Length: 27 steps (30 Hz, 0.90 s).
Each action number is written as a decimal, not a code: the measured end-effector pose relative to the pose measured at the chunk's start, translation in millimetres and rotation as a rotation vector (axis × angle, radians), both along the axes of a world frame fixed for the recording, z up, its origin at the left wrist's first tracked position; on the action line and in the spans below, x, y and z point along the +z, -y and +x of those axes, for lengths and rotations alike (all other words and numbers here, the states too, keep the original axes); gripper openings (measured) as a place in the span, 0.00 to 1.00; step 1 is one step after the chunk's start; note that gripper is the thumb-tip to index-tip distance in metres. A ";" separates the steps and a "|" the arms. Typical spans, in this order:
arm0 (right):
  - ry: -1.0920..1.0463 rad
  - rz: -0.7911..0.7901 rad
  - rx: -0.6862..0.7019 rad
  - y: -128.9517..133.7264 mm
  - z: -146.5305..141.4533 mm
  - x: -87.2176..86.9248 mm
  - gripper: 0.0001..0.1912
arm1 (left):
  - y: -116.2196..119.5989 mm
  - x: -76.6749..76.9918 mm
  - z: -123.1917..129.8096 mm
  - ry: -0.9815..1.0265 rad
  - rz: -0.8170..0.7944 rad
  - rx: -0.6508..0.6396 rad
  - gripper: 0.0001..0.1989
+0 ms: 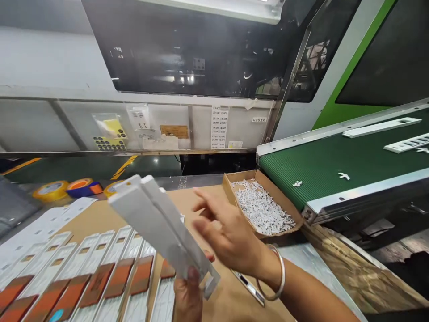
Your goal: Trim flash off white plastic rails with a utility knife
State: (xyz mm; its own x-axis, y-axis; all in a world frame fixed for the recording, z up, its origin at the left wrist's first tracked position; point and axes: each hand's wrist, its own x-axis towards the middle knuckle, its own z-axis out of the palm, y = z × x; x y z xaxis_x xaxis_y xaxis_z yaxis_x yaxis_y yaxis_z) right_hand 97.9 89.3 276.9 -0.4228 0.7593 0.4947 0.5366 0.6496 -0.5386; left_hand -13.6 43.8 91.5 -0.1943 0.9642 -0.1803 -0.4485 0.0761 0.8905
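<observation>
My left hand [189, 295] is wrapped round the lower end of long white plastic parts [161, 228], which tilt up to the left. My right hand [224, 232] is just to the right of them, its fingers apart and slightly curled, with nothing in it. A metal bangle [283, 275] is on my right wrist. Below that hand, a utility knife [250, 288] lies on the brown cardboard [231, 304]. Rows of white panels [83, 257] with orange-brown blocks [97, 286] on them lie at the lower left.
A cardboard box [231, 179] of small white pieces [261, 208] stands beside the green conveyor belt [315, 165], which carries white parts [382, 127]. Tape rolls [51, 191] and white sheets [43, 232] lie at the left. A machine window [187, 49] rises behind.
</observation>
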 end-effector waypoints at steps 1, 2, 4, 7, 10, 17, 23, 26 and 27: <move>0.031 -0.053 -0.111 -0.5 8.6 -24.8 0.21 | 5.1 2.8 -5.0 0.041 -0.013 0.023 0.29; 0.149 -0.080 -0.272 -0.3 17.9 -52.9 0.19 | 9.9 7.3 -11.6 0.097 -0.032 0.044 0.30; 0.238 -0.154 -0.391 5.4 35.4 -113.8 0.15 | 17.7 20.5 -26.8 0.262 -0.090 0.083 0.31; 0.337 -0.233 -0.512 28.2 52.3 -194.5 0.10 | 24.0 43.7 -46.9 0.507 -0.158 0.126 0.28; 0.368 -0.254 -0.566 53.1 59.4 -240.2 0.08 | 28.1 61.9 -57.0 0.622 -0.138 0.114 0.26; 0.211 -0.272 -0.594 86.0 56.2 -236.4 0.17 | 40.9 72.6 -63.6 0.835 -0.184 0.083 0.19; -0.094 -0.405 -0.271 149.4 21.9 -173.1 0.14 | 47.0 65.1 -72.1 0.876 -0.160 0.078 0.21; -0.197 -0.466 -0.100 172.3 11.1 -151.8 0.12 | 50.1 61.4 -73.9 0.878 -0.159 0.075 0.22; -0.183 -0.437 -0.079 176.6 9.2 -148.0 0.11 | 51.1 60.5 -74.1 0.880 -0.162 0.072 0.22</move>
State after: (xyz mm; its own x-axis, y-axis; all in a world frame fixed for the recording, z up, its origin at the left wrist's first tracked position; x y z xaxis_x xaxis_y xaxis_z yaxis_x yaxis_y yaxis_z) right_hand 107.1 -87.3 128.9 -0.2907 0.9392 0.1826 0.4459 0.3019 -0.8426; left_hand -87.7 -7.3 152.0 0.0193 0.9049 -0.4251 -0.9723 0.1160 0.2028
